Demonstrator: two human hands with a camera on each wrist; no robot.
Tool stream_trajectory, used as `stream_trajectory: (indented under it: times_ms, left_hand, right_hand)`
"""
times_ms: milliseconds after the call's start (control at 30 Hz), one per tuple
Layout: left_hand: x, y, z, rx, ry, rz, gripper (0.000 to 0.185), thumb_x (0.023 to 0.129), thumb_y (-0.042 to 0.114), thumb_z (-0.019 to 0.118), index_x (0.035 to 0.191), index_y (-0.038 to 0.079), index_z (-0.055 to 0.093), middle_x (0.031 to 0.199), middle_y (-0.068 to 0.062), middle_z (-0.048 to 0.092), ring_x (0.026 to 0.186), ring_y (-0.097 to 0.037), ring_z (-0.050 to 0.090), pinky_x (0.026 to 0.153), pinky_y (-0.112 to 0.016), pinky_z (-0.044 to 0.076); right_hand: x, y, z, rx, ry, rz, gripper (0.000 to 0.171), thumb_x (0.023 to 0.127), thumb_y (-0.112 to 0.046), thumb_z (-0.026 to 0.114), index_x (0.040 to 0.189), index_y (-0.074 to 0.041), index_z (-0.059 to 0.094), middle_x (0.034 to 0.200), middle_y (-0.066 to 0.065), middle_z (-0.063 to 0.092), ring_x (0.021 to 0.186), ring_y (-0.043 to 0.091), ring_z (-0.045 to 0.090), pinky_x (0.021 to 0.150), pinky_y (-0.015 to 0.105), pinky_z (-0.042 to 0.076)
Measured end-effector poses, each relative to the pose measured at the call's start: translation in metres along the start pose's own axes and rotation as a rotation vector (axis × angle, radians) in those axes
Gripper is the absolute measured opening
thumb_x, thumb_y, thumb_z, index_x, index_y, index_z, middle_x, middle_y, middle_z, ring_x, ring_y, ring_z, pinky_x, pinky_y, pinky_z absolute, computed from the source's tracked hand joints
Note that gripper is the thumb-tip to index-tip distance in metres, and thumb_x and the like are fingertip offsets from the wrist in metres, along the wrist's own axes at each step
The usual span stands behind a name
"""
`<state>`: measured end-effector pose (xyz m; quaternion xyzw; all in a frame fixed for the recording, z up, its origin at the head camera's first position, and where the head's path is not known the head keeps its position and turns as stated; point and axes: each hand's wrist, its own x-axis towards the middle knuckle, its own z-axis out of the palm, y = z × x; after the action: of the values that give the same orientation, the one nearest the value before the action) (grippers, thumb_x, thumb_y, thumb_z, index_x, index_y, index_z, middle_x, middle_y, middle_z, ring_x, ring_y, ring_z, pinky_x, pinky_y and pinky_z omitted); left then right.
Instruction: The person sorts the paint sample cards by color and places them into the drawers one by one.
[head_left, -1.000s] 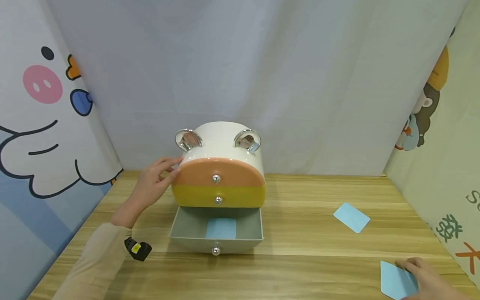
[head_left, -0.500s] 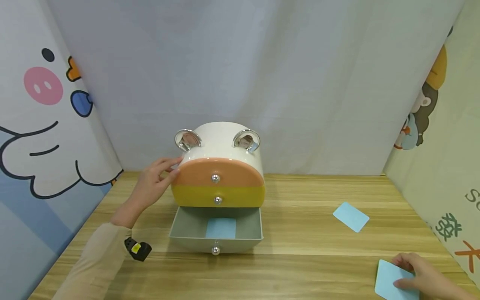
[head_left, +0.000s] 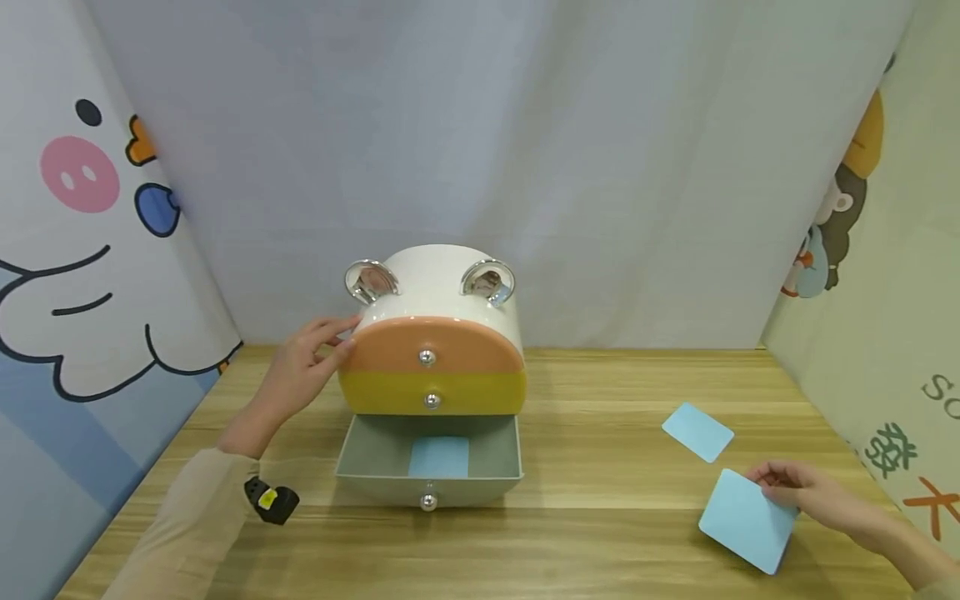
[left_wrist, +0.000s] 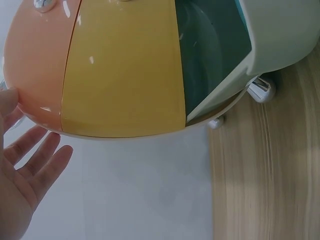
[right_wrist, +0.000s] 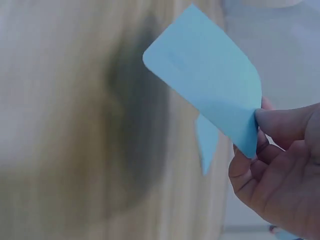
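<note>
1. The left hand (head_left: 300, 375) rests with straight, relaxed fingers against the side of a small rounded drawer cabinet (head_left: 435, 287), at the level of its orange top drawer (head_left: 435, 346); it steadies the cabinet and grips nothing.
2. The right hand (head_left: 798, 492) pinches a light blue card (head_left: 746, 518) by one corner between thumb and fingers. The card is lifted clear of the wooden table (head_left: 600, 533), low on the right side and well apart from the cabinet.
3. The grey bottom drawer (head_left: 429, 487) stands pulled out, and one blue card (head_left: 438, 457) already lies flat inside it (so one appears stowed).
4. A third card (head_left: 697, 432) lies on the table near the right hand, untouched.
5. The orange and yellow drawers (head_left: 431, 393) are closed. By my reading, roughly a third of the work is done: two cards are left, and the drawer is open.
</note>
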<state>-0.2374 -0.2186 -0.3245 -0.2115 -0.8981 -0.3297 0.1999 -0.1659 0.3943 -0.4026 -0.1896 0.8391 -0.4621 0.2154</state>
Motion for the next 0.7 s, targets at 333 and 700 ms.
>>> stream_trajectory:
  times_ms: [333,700]
  left_hand:
    - [0.0,0.001,0.0,0.008,0.001,0.01,0.036,0.093,0.019,0.052,0.126,0.005,0.054,0.111,-0.014,0.056,0.09,-0.027,0.058,0.065,-0.039,0.055]
    - [0.0,0.001,-0.001,0.022,0.001,0.009,0.038,0.094,0.022,0.05,0.127,0.004,0.053,0.112,-0.014,0.055,0.09,-0.028,0.057,0.067,-0.043,0.054]
  right_hand:
    - [0.058,-0.069,0.015,-0.052,0.038,0.047,0.025,0.095,-0.009,0.043,0.112,0.008,0.049,0.096,0.011,0.053,0.082,0.013,0.051,0.067,0.027,0.046]
    - [0.13,-0.137,0.05,-0.042,0.047,-0.077,0.023,0.094,-0.008,0.045,0.111,0.003,0.055,0.094,0.012,0.054,0.084,0.021,0.05,0.071,0.031,0.046]
